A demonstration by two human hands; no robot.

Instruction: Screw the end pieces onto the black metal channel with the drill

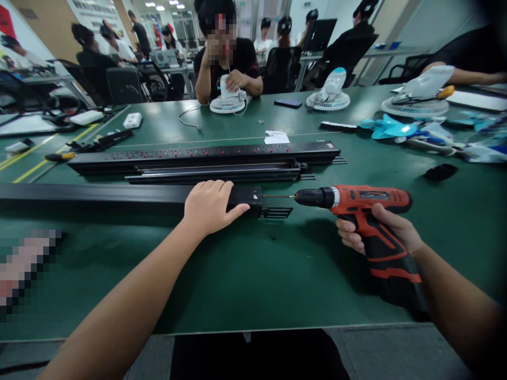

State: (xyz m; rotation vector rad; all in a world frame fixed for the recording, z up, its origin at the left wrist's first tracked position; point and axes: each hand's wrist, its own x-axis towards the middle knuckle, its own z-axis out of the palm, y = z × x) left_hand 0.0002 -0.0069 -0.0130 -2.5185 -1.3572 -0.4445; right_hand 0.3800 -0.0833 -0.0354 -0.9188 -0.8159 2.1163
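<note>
My left hand [209, 207] lies over the right end of a long black bar [119, 194], fingers bent over its far side and thumb stretched toward the end cap. A black slotted bracket [277, 212] sticks out from that end. My right hand [396, 232] is wrapped round the grip of an orange and black cordless drill [372, 203]. The drill's long thin bit [278, 196] points left, and its tip meets the bar's end; whether it sits in a screw cannot be seen. A small dark piece [273, 237] lies below the bracket.
Behind the bar lie a black power strip [206, 153] with red spots and a narrower black rail [222, 172]. A screwdriver [59, 157] rests at left. Small white fans [328, 100] and blue fan blades [390, 126] occupy the far right. A person [227, 58] sits opposite, handling another fan.
</note>
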